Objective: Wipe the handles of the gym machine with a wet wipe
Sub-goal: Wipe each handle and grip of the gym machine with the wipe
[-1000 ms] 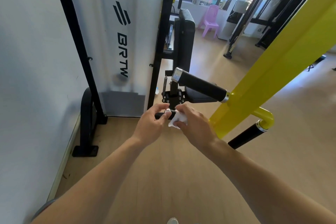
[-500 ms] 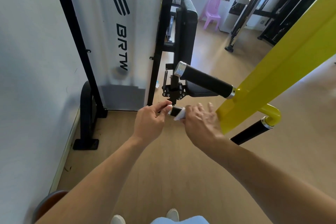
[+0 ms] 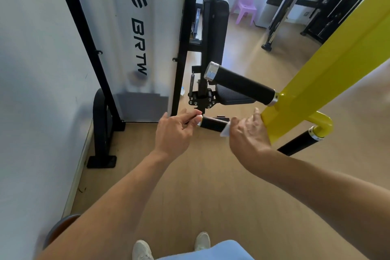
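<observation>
Since a second ago the right hand point(image 3: 248, 133), gripping the limp wet wipe point(image 3: 225, 132), has slid right along the rigid lower handle point(image 3: 213, 124), whose capped end the left hand point(image 3: 175, 131) pinches to steady it.

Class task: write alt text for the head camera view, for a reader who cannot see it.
Seen from above, a person's right hand wipes a short black handle of a yellow gym machine with a white wet wipe, while the left hand pinches the handle's end. A longer black handle sticks out above, over a wooden floor.
</observation>
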The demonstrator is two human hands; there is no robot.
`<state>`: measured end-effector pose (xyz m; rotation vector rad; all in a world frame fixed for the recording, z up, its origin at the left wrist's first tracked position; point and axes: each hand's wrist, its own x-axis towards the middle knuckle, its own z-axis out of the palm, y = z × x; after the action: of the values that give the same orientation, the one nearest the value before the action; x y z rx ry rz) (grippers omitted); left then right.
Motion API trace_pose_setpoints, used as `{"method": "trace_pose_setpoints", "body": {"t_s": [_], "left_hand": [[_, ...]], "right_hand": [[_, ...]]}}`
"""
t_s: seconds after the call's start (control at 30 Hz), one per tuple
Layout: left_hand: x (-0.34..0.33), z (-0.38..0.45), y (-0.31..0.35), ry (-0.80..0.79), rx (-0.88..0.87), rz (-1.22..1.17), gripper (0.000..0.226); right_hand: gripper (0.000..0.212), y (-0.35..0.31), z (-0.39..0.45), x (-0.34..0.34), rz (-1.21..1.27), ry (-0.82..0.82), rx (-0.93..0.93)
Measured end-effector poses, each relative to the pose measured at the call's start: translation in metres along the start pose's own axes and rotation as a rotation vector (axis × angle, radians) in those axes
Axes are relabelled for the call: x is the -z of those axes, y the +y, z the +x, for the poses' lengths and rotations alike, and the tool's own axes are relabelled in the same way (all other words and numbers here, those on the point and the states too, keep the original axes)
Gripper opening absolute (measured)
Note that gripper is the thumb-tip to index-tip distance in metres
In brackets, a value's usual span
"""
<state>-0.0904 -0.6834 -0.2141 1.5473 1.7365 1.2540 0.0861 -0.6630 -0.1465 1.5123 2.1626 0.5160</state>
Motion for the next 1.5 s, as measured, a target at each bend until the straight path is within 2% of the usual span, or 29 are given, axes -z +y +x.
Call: {"method": "trace_pose_setpoints", "body": {"t_s": [0.07, 0.1, 0.23, 0.3, 0.37, 0.47, 0.5, 0.6, 0.67, 0.73, 0.8, 0.87, 0.9, 0.97, 1.13, 1.23, 1.3, 1.37, 1.5], "left_hand": [[-0.003, -0.002, 0.004, -0.024, 0.027, -0.043, 0.029], [-0.006, -0.004, 0.006, -0.025, 0.047, -0.060, 0.029], [-0.011, -0.007, 0.006, -0.022, 0.058, -0.057, 0.031], [-0.008, -0.006, 0.006, 0.002, 0.066, -0.035, 0.032], [-0.006, -0.005, 0.007, 0.020, 0.077, -0.014, 0.030], [-0.005, -0.006, 0.007, 0.007, 0.082, -0.010, 0.030], [-0.005, -0.007, 0.007, 0.004, 0.085, -0.014, 0.031], [-0.008, -0.010, 0.009, -0.009, 0.105, -0.038, 0.030], [-0.007, -0.011, 0.010, -0.008, 0.095, -0.023, 0.031], [-0.004, -0.010, 0.012, -0.002, 0.086, 0.002, 0.031], [0.000, -0.010, 0.015, 0.009, 0.092, 0.014, 0.028], [0.000, -0.011, 0.016, 0.000, 0.098, 0.009, 0.029], [0.000, -0.012, 0.016, -0.004, 0.100, 0.003, 0.029], [-0.003, -0.015, 0.015, -0.006, 0.107, -0.015, 0.030], [-0.002, -0.016, 0.017, -0.007, 0.130, -0.027, 0.029], [0.001, -0.014, 0.017, 0.009, 0.123, -0.019, 0.028], [0.002, -0.014, 0.017, 0.017, 0.126, -0.028, 0.028], [0.004, -0.015, 0.016, 0.016, 0.135, -0.036, 0.026], [0.006, -0.017, 0.017, 0.024, 0.149, -0.031, 0.030]], "right_hand": [[0.028, 0.006, -0.005, 0.001, -0.112, -0.018, 0.005], [0.028, 0.002, -0.003, 0.003, -0.069, 0.002, 0.033], [0.027, -0.033, 0.017, 0.007, 0.328, 0.177, 0.210], [0.024, -0.033, 0.019, 0.005, 0.388, 0.222, 0.227], [0.026, -0.016, 0.011, 0.002, 0.249, 0.131, 0.166], [0.029, 0.008, -0.007, 0.005, -0.171, -0.053, 0.047], [0.029, 0.010, -0.009, 0.008, -0.219, -0.078, 0.048], [0.031, -0.011, 0.004, 0.015, 0.056, -0.004, 0.146], [0.029, -0.032, 0.015, 0.013, 0.265, 0.119, 0.214], [0.027, -0.035, 0.018, 0.014, 0.331, 0.161, 0.209], [0.030, -0.017, 0.010, 0.018, 0.205, 0.018, 0.168], [0.032, 0.005, 0.002, 0.022, -0.073, -0.158, 0.134], [0.034, 0.013, -0.001, 0.023, -0.193, -0.206, 0.136], [0.040, 0.015, -0.003, 0.026, -0.243, -0.211, 0.148], [0.032, 0.001, 0.000, 0.045, 0.081, -0.005, 0.182], [0.035, 0.000, -0.011, 0.041, 0.298, 0.136, 0.256], [0.030, 0.004, -0.019, 0.036, 0.370, 0.298, 0.291], [0.021, 0.010, -0.017, 0.035, 0.481, 0.447, 0.251], [0.013, 0.006, 0.003, 0.041, 0.786, 0.466, 0.213]]}}
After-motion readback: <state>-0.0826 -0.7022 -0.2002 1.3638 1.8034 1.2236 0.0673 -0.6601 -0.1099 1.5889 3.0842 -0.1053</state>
